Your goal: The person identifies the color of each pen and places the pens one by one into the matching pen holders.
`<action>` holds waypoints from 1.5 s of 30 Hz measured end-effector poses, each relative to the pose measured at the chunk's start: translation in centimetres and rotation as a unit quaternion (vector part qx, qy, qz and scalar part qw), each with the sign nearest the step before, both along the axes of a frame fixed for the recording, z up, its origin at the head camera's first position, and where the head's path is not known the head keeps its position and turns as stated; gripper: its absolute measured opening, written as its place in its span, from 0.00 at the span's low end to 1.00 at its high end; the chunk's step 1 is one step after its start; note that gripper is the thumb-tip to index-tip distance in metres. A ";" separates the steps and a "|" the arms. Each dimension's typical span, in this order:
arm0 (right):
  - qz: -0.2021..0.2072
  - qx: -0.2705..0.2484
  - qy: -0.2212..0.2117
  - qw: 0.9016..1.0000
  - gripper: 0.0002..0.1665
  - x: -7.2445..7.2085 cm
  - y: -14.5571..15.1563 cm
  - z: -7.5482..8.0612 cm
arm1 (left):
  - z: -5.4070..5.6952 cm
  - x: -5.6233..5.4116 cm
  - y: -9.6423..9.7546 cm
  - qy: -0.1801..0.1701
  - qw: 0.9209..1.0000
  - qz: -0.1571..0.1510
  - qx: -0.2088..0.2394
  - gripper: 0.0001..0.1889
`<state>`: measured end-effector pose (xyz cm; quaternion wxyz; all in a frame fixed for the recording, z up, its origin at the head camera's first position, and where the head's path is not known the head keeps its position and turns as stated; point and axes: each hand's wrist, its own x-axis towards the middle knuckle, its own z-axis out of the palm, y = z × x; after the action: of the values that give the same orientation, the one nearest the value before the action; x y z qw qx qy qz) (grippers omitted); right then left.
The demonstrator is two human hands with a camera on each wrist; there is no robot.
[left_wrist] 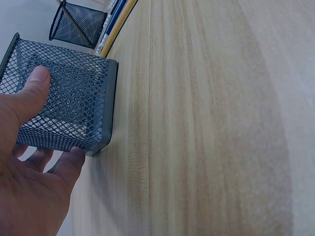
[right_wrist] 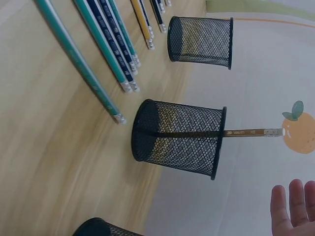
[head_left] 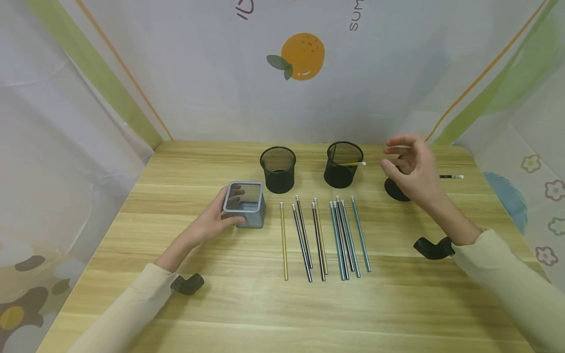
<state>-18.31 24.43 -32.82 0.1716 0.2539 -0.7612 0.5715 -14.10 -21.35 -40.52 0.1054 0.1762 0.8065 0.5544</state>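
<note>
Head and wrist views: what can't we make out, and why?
Right black cup: head view, mostly behind the right hand; right wrist view, cut by bottom edge.
Pencil in the middle black cup: right wrist view, print too small to read.
SUM lettering: head view, cut by top edge.
Left hand: left wrist view, cut by left and bottom edges.

Behind our flat, pale wood-grain worktop (head_left: 229, 309) hung a white sheet (head_left: 198, 103) printed with a round orange fruit (head_left: 304, 56) and dark lettering (head_left: 242, 14); rightward, we saw mauve-outlined flowers (head_left: 554, 190) on white cloth (head_left: 536, 210).
</note>
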 end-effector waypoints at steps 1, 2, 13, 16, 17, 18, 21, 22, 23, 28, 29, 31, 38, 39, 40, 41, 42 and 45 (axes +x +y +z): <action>-0.003 0.008 -0.006 1.000 0.25 0.2 0.0 0.0 | 0.0 0.0 0.0 -0.001 1.000 0.000 0.000 0.42; -0.004 0.014 -0.010 1.000 0.25 0.4 0.1 -0.1 | 0.0 0.0 0.0 -0.002 1.000 0.000 -0.001 0.42; 0.014 0.030 -0.033 0.999 0.25 1.0 0.7 -1.4 | -0.2 0.0 -0.2 0.006 1.000 0.001 -0.003 0.42; 0.021 0.037 -0.048 0.998 0.24 1.1 0.7 -1.6 | -0.2 0.0 -0.2 0.007 1.000 0.000 -0.003 0.42; 0.021 0.042 -0.053 0.997 0.24 1.2 0.7 -1.7 | -0.2 0.0 -0.2 0.007 1.000 0.001 -0.002 0.42; 0.020 0.047 -0.059 0.997 0.23 1.2 0.7 -1.8 | -0.2 0.0 -0.2 0.007 1.000 0.001 -0.002 0.42; 0.018 0.063 -0.083 0.994 0.23 1.3 0.6 -2.0 | -0.2 0.0 -0.2 0.007 1.000 0.000 -0.001 0.42; 0.017 0.070 -0.092 0.993 0.23 1.4 0.5 -2.1 | -0.2 0.0 -0.2 0.007 1.000 0.000 -0.001 0.42; 0.017 0.078 -0.102 0.992 0.22 1.4 0.5 -2.2 | -0.2 0.0 -0.2 0.008 1.000 0.000 -0.002 0.42; 0.010 0.135 -0.144 0.980 0.23 1.6 0.4 -3.0 | -0.2 0.1 -0.2 0.006 1.000 -0.001 -0.001 0.42; 0.008 0.148 -0.151 0.977 0.24 1.6 0.4 -3.2 | -0.1 0.1 -0.1 0.005 1.000 -0.001 -0.001 0.42; 0.005 0.170 -0.167 0.971 0.24 1.6 0.4 -3.5 | -0.1 0.1 -0.1 0.004 1.000 -0.001 0.000 0.42; 0.011 0.222 -0.224 0.949 0.28 1.5 0.3 -4.7 | -0.1 0.1 -0.1 0.002 1.000 -0.001 0.005 0.43; 0.011 0.225 -0.229 0.947 0.28 1.5 0.2 -4.9 | -0.1 0.0 -0.1 0.001 1.000 -0.002 0.006 0.43; 0.012 0.225 -0.236 0.945 0.28 1.5 0.2 -5.0 | -0.1 0.0 -0.1 0.000 1.000 -0.001 0.007 0.43; 0.013 0.223 -0.243 0.944 0.29 1.5 0.1 -5.0 | -0.1 0.0 -0.1 -0.001 1.000 -0.002 0.009 0.43; 0.016 0.218 -0.252 0.943 0.29 1.5 0.1 -5.1 | -0.1 0.0 -0.1 -0.002 1.000 -0.001 0.011 0.43; 0.027 0.205 -0.275 0.939 0.30 1.5 -0.1 -5.3 | -0.2 0.0 0.0 -0.004 1.000 0.001 0.013 0.43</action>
<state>-16.85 24.34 -38.17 -0.1159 0.1364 -0.8724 0.4549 -14.13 -21.39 -40.69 0.1062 0.1744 0.7990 0.5656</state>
